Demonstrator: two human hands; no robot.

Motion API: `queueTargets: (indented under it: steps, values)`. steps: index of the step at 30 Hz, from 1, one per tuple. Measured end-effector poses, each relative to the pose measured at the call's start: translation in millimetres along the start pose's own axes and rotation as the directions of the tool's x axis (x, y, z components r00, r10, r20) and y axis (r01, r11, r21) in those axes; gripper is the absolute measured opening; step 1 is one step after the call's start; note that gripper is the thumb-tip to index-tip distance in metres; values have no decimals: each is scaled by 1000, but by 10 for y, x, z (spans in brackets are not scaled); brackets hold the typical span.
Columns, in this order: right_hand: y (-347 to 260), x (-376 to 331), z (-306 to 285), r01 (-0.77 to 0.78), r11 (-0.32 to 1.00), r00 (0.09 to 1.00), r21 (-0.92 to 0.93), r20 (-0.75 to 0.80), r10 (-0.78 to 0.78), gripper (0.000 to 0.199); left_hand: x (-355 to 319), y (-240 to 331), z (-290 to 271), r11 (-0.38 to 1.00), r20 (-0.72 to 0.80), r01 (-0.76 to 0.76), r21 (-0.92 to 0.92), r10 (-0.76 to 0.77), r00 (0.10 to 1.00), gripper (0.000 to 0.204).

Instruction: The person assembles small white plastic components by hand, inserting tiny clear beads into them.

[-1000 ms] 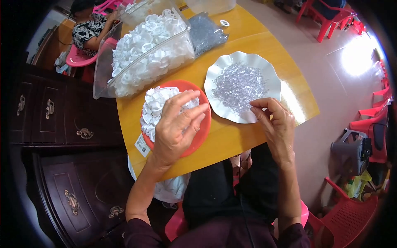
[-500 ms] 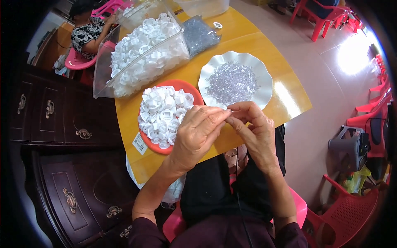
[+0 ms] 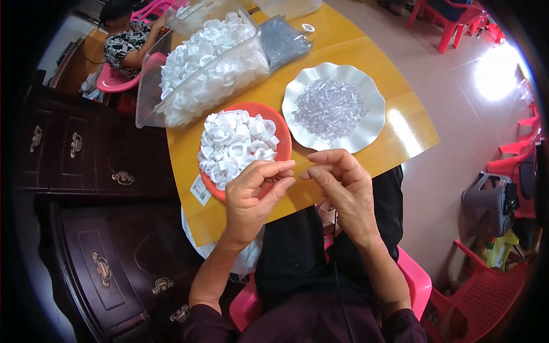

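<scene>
Above the table's near edge, my left hand [image 3: 251, 197] has its fingers curled toward the thumb. My right hand [image 3: 347, 191] faces it with thumb and fingertips drawn into a pinch. A small gap separates the two hands. Whatever either holds is too small or hidden to make out. Just beyond my left hand stands a red-orange round dish [image 3: 284, 134] heaped with small white plastic rings [image 3: 234, 140]. A white wavy-rimmed plate [image 3: 374, 114] lies beyond my right hand, bearing many thin clear plastic pieces [image 3: 329, 108]. A small white piece [image 3: 341, 143] is at that plate's near rim.
A large clear bin [image 3: 150, 103] full of white rings stands far left, beside a bag of small grey pieces [image 3: 283, 43]. One ring [image 3: 308, 27] lies apart on the yellow table [image 3: 406, 94]. Dark drawers [image 3: 103, 257] flank the left; another person [image 3: 128, 43] sits beyond.
My hands were joined at the fingertips and are now apart, the left one drawn back to the left. The table and its dishes sit slightly farther right and higher in view.
</scene>
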State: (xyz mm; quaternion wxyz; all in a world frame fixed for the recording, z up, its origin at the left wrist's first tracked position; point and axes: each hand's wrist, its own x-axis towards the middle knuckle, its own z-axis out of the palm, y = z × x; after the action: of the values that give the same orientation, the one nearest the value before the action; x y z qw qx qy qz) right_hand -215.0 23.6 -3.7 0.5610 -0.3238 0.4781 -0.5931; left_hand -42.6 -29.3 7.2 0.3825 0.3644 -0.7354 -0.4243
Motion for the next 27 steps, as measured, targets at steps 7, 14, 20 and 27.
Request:
queueTargets:
  steps: [7,14,20,27]
  values:
    - [48,-57,99,104,968,995,-228,11,-104,14,-127,-32,-89,837,8,256,-484,-289,957,29]
    - [132,-44,208,297,899,955,-322,77,-288,13,-224,-82,-101,836,-13,275,-475,-319,948,26]
    - [165,-93,234,182,960,983,-215,56,-174,15,-255,-47,-110,798,30,313,-516,-348,937,20]
    - [269,-179,302,152,969,986,-194,91,-137,21,-368,-13,-126,829,-26,219,-514,-271,962,14]
